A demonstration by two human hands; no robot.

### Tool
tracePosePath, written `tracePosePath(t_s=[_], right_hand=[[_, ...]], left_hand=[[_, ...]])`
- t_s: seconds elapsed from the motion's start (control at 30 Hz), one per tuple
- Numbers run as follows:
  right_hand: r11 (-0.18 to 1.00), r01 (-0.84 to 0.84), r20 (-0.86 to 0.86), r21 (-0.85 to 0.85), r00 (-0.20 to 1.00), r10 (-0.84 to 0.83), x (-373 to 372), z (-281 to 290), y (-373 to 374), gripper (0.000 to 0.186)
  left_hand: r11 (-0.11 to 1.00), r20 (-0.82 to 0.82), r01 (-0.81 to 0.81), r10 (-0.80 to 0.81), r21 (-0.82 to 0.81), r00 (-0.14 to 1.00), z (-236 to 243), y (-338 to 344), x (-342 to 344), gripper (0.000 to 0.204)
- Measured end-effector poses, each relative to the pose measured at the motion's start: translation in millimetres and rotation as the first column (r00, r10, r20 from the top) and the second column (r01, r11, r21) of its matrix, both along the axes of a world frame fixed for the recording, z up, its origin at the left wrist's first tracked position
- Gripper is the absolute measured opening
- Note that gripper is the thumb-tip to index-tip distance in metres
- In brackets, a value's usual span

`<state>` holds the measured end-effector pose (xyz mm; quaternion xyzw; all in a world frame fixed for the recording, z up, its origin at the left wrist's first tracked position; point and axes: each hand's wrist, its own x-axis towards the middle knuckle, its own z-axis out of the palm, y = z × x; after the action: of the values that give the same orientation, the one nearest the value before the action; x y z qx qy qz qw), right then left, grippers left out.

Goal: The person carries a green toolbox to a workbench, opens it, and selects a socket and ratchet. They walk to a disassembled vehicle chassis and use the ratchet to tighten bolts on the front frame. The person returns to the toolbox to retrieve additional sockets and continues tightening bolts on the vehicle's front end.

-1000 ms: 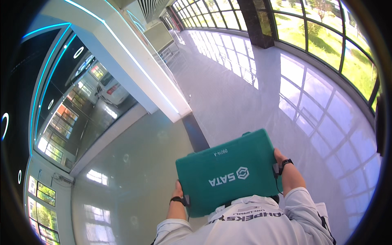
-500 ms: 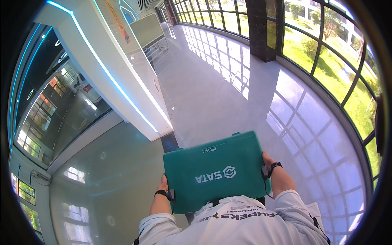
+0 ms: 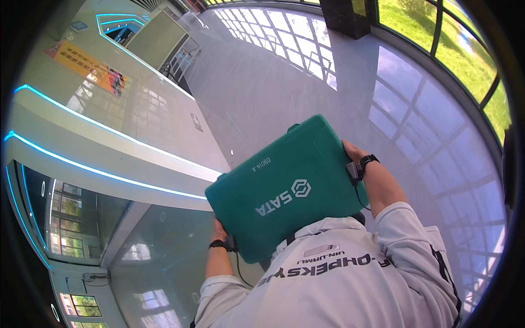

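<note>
A large green plastic tool case with pale lettering on its lid is held in front of my body, tilted so that its right side sits farther forward. My left hand grips its left edge near the lower corner, the fingers partly hidden under the case. At the opposite edge, my right hand holds on near the upper corner, its fingers mostly out of sight. Each wrist wears a dark strap with a small black device and a cable. The case's near edge lies against my white shirt.
On the left stands a white wall panel with blue light strips and an orange banner. A whiteboard on a stand is farther ahead. Glossy grey floor runs forward beside tall windows and a dark pillar.
The view has swung and moved forward past the wall's corner; the orange banner now shows more fully. The case appears higher and more tilted, still in both hands.
</note>
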<state>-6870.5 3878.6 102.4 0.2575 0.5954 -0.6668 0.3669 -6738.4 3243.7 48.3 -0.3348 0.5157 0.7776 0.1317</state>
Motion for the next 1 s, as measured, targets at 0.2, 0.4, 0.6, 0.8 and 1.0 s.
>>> tracePosePath(t_s=[0.2, 0.4, 0.6, 0.8, 1.0], right_hand=[[0.999, 0.03, -0.338, -0.034, 0.94, -0.039, -268.7, -43.8, -24.0, 0.062], [0.998, 0.047, -0.279, 0.042, 0.96, -0.033, -462.1, -44.6, -90.5, 0.056], [0.991, 0.132, -0.078, -0.019, 0.988, -0.133, -660.8, -15.9, -124.8, 0.056], [0.985, 0.136, -0.373, 0.102, 0.923, -0.089, -905.4, -63.0, -196.2, 0.053], [0.992, -0.083, -0.237, 0.095, 0.966, 0.103, -1159.4, -43.0, -266.2, 0.052]], left_hand=[[0.863, 0.063, -0.082, 0.13, -0.499, 0.989, -20.6, 15.2, -211.2, 0.079], [0.854, 0.29, 0.061, 0.107, -0.517, 0.951, -34.7, -63.6, -426.3, 0.075], [0.87, 0.343, 0.054, 0.135, -0.491, 0.93, 52.9, -30.8, -653.5, 0.082], [0.957, 0.137, -0.148, 0.186, -0.249, 0.973, 6.0, -128.7, -854.0, 0.07], [0.869, 0.23, -0.105, 0.242, -0.483, 0.943, 72.6, -171.0, -1036.4, 0.072]])
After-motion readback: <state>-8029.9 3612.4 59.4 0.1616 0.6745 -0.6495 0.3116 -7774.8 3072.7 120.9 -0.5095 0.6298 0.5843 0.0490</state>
